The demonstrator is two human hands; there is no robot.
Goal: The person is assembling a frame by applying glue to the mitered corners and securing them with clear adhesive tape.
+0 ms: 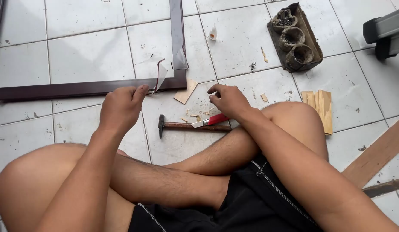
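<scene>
Head view: left hand (121,107) is pinching white protective film (160,74) on the dark-brown metal frame (83,88); right hand (228,101), fingers curled and holding nothing visible, is hovering above the red-handled utility knife (209,121) on the tiled floor (88,56). The film is likely tearing if pulled sideways.

Both forearms are bare, with no sleeves, watch or rings showing on the left hand (121,107) or the right hand (228,101). The legs are bare and hairy at the shins, the knees uncovered. The person wears black shorts (255,202) of a matte fabric, trimmed with a thin line of light, zip-like stitching along seam and hem.
</scene>
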